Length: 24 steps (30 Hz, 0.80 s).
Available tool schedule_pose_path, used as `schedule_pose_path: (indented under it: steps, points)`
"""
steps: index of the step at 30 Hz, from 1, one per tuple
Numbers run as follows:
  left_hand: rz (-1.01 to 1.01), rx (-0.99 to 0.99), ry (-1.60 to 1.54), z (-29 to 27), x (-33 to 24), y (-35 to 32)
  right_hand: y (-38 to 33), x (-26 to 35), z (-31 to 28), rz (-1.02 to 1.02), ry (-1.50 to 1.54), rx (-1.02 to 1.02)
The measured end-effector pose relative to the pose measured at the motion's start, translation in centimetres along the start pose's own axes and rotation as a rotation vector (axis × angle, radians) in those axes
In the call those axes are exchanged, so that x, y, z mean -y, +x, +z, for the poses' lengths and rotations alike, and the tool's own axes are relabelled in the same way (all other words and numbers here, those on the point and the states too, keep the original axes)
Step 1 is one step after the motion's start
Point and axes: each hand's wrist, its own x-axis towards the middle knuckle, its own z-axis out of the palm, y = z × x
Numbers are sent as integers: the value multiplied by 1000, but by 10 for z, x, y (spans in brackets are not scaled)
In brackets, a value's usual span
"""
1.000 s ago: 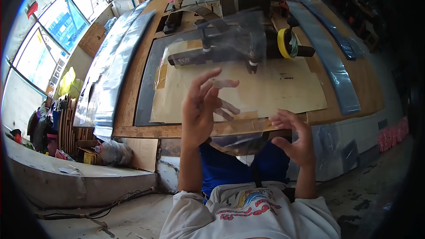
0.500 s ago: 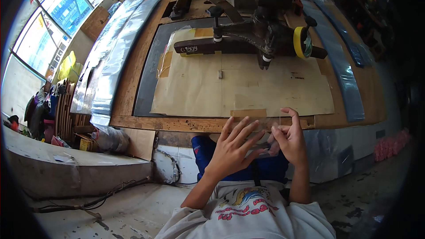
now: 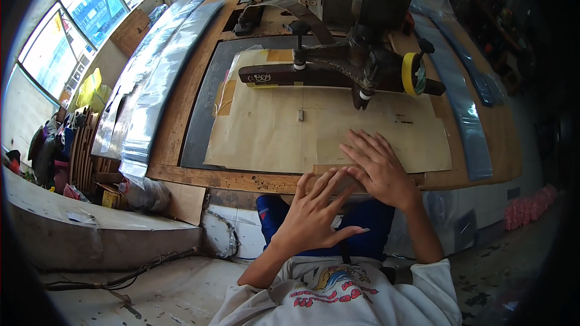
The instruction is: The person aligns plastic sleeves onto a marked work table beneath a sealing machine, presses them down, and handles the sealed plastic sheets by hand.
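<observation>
My left hand (image 3: 319, 210) is over the front edge of the worktable, fingers spread and thumb held away, with nothing seen in its grasp. Just right of it and farther forward, my right hand (image 3: 383, 172) reaches over the front of a cream sheet (image 3: 260, 136), its fingers stretched out flat. The fingertips of the two hands nearly meet at a strip of brown tape (image 3: 329, 168) on the sheet's near edge. Whether a thin see-through film lies under the right hand, I cannot tell. A small metal block (image 3: 301, 115) sits near the sheet's middle.
A dark press bar (image 3: 326, 77) on a metal arm crosses above the sheet, with a yellow tape roll (image 3: 413, 74) hanging at its right. Stacks of plastic film (image 3: 172, 84) lie along the left side, and bluish film strips (image 3: 468, 121) along the right.
My right hand has gone from a raised pinch near a see-through film to lying flat and farther forward over the cream sheet. My left hand stays spread, slightly lower. The view has shifted a little.
</observation>
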Motion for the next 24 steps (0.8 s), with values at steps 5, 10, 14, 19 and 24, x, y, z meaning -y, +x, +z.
schedule_pose_path:
  steps: [5,10,14,19,24]
  points:
    - [-14,15,-86,-5,8,-4,-1,7,-9,-84,32,111]
    - [-55,-87,103,-1,31,32,19,-1,3,10,-31,-53]
    - [-8,-49,335,4,45,58,29,-3,6,136,23,-127]
    - [-48,-16,514,12,70,82,6,18,-5,75,115,33]
    - [-23,-45,582,20,85,110,-22,49,-1,33,-24,127]
